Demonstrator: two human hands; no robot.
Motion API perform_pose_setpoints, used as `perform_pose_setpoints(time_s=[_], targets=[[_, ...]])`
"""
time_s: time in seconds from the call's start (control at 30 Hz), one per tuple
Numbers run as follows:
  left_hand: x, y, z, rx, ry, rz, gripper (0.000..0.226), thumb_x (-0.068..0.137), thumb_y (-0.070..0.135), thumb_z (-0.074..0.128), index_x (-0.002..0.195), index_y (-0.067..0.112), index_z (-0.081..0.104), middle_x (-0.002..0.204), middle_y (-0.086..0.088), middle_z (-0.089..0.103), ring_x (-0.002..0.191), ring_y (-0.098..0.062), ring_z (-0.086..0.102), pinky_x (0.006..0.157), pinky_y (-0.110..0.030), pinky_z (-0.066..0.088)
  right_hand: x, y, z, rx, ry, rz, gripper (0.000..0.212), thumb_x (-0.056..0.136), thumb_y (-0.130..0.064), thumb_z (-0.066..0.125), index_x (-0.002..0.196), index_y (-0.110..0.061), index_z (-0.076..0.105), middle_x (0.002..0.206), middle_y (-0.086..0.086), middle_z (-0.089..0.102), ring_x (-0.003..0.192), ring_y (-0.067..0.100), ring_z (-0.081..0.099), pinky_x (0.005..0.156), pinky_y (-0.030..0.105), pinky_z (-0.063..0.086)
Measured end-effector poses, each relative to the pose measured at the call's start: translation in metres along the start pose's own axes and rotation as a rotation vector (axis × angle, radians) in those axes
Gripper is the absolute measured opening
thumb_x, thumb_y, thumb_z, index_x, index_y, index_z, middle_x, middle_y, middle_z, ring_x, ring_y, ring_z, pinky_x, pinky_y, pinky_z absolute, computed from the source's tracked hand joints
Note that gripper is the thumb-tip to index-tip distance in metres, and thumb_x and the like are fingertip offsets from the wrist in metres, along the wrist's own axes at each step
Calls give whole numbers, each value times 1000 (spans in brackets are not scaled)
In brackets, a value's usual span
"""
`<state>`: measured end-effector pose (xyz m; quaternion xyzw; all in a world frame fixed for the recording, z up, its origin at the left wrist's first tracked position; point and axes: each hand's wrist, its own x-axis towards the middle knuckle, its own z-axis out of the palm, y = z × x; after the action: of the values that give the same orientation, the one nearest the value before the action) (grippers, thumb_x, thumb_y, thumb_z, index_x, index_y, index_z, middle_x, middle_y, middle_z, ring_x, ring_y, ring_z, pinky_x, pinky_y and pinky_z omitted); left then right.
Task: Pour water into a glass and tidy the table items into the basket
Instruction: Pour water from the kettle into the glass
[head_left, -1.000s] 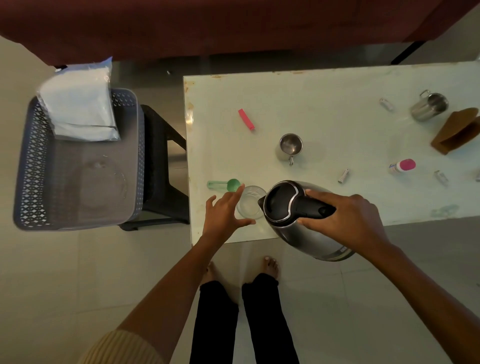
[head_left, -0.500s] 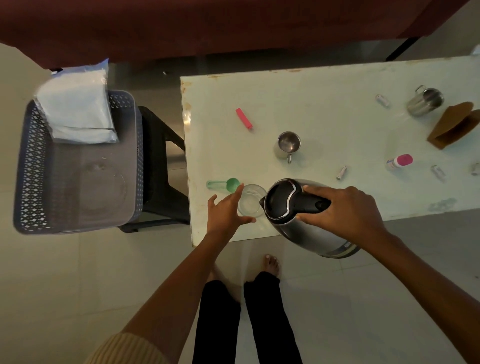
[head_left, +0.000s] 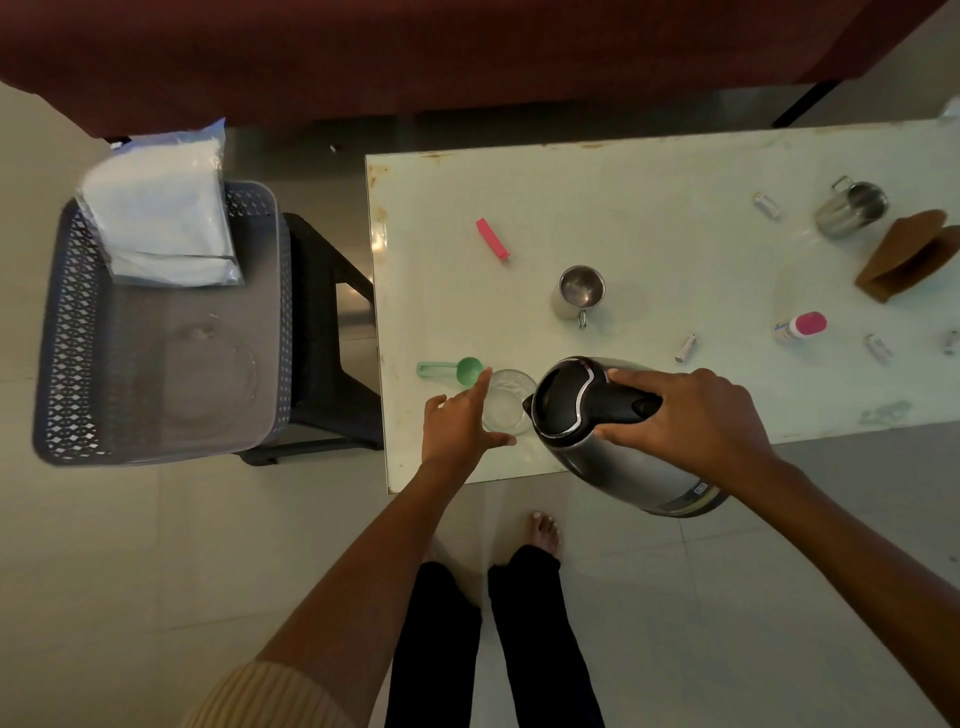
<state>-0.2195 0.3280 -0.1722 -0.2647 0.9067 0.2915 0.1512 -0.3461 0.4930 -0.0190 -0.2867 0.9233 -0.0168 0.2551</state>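
Little has moved: the kettle (head_left: 623, 467) stays tipped, its spout at the rim of the glass (head_left: 506, 402), and both hands keep their places. The right hand (head_left: 691, 421) is wrapped round the black handle, holding the body out over the desk's (head_left: 649, 234) near edge so the spout reaches the glass. The left hand (head_left: 457, 426) has thumb and forefinger spread round the glass, bracing it, probably against being nudged. The glass stands by the near edge, toward the left corner. The basket (head_left: 67, 338) waits on a stool beyond the desk's left edge.
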Motion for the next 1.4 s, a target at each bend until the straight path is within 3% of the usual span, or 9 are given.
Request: perform_pose_setpoints(time_s=[1.4], targets=[[2, -1, 2, 34, 28, 39, 93, 72, 52, 70, 144, 19, 23, 122, -3, 63, 103, -23, 61, 95, -33, 38, 1, -6, -9, 19, -43, 23, 62, 73, -59, 64, 129, -38, 50, 116, 1, 66, 105, 22, 59, 84, 29, 45]])
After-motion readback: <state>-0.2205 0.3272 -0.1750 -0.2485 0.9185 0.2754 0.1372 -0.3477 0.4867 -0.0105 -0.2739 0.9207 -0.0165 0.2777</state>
